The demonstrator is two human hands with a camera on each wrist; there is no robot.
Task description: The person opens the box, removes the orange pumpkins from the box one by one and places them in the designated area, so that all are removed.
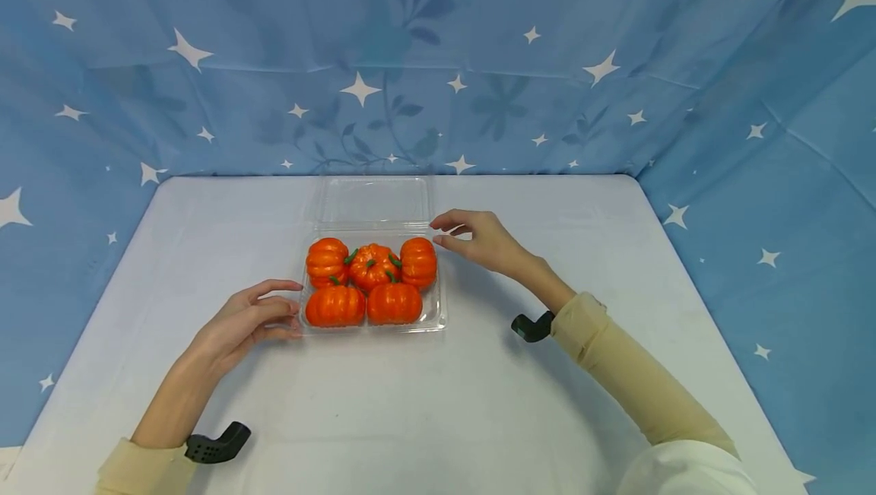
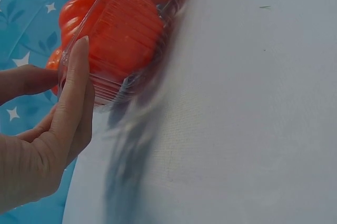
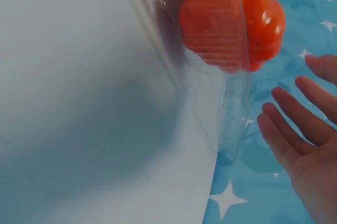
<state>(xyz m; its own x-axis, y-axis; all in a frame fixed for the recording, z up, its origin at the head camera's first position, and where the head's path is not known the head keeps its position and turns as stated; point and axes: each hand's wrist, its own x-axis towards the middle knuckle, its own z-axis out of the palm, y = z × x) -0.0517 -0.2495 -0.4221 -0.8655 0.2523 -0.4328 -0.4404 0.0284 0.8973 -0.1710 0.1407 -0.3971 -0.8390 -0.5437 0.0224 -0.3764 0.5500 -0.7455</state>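
Observation:
A clear plastic clamshell box (image 1: 433,314) rests on the table with its lid (image 1: 375,200) laid back toward the far side. Several small orange toy pumpkins (image 1: 335,306) with green stems fill its base in two rows. At the box's left side, my left hand (image 1: 239,322) touches the wall and rim with nearly straight fingertips (image 2: 80,50). My right hand (image 1: 482,240) hovers off the far right corner, near the hinge. In the right wrist view its fingers (image 3: 295,111) are spread and relaxed, apart from the plastic, holding nothing.
The white table (image 1: 547,419) spreads out around the box. A blue curtain with white stars (image 1: 479,46) hangs behind the table and along its sides. Black wrist devices (image 1: 219,443) are worn on both arms, below beige sleeves.

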